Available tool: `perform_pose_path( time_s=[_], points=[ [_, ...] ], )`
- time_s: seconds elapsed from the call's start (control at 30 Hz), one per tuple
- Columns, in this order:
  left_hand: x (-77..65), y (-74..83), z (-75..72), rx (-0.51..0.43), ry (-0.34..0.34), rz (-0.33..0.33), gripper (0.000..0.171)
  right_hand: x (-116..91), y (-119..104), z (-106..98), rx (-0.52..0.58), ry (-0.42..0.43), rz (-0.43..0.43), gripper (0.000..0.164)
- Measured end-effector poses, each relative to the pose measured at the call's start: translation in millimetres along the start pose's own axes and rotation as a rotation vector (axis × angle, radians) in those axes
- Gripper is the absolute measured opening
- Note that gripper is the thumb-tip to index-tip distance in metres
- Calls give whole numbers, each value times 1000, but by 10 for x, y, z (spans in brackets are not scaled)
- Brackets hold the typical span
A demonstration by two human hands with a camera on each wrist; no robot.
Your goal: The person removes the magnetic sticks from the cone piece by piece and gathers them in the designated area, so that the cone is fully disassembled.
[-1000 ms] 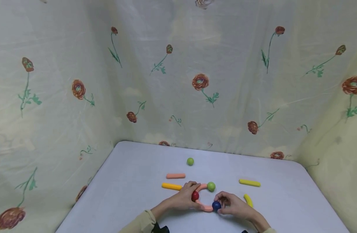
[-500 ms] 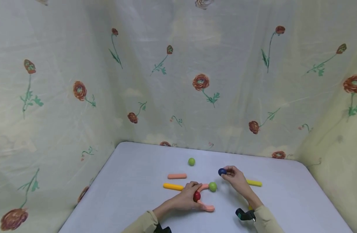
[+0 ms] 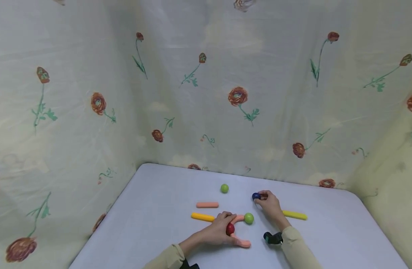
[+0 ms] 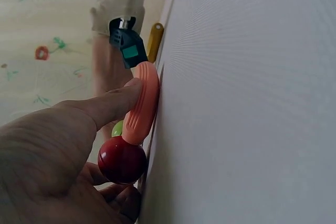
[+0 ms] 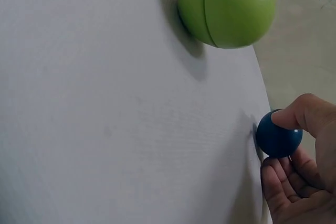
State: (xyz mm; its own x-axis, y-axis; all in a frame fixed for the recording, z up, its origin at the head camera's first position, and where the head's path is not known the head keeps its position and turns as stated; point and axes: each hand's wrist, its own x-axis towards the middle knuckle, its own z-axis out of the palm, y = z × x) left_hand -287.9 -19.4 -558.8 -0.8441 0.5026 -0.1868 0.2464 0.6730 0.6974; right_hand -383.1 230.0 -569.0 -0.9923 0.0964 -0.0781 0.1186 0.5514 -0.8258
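My left hand (image 3: 218, 228) holds a joined piece: a red ball (image 3: 230, 229) with two curved pink sticks coming off it. The thumb lies along the near curved pink stick (image 4: 143, 103), and the fingers reach behind the red ball. A green ball (image 3: 249, 218) sits on the end of the far curved pink stick (image 3: 238, 218). Farther back on the right, my right hand (image 3: 270, 203) pinches a blue ball (image 5: 278, 136) between thumb and fingers, down at the white table. The near stick's right end carries no ball.
Left of the hands lie a straight pink stick (image 3: 207, 205) and an orange stick (image 3: 202, 216), partly behind the left hand. Another green ball (image 3: 224, 188) sits farther back. A yellow stick (image 3: 295, 215) lies right of the right wrist. Flowered cloth (image 3: 206, 93) hangs around the white table (image 3: 159, 201).
My right hand has taken the blue ball off the near curved stick's end and carried it away to the table's back right. The left hand keeps its hold on the joined piece.
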Motion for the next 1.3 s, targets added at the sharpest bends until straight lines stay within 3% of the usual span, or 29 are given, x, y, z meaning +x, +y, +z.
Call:
perform_pose_path(
  time_s=[0.23, 0.37, 0.47, 0.6, 0.77, 0.87, 1.0, 1.13, 1.3],
  points=[
    [2, 10, 9, 17, 1, 1, 90, -78, -33, -63, 1, -22, -12, 50],
    [-14, 33, -8, -7, -11, -35, 86, -243, -104, -120, -23, -16, -62, 53],
    [27, 52, -79, -30, -11, -7, 76, -468, -186, -120, -56, 3, -110, 51],
    [182, 104, -208, -53, 13, 60, 47, -828, -296, -37, -73, -9, -160, 42],
    [380, 252, -298, 14, 8, 62, 8, -1226, -335, 62, -26, -218, -250, 34],
    [475, 318, -331, 72, -18, 55, 7, -1362, -290, 112, -33, -358, -324, 33],
    [552, 324, -351, 138, -44, 43, 12, -1411, -219, 159, -90, -429, -393, 27],
    [502, 291, -348, 159, -51, 42, 15, -1399, -174, 94, -153, -464, -404, 21],
    [264, 335, -224, 159, 32, 1, 18, -1296, -118, -102, -293, -442, -461, 22]
  ],
)
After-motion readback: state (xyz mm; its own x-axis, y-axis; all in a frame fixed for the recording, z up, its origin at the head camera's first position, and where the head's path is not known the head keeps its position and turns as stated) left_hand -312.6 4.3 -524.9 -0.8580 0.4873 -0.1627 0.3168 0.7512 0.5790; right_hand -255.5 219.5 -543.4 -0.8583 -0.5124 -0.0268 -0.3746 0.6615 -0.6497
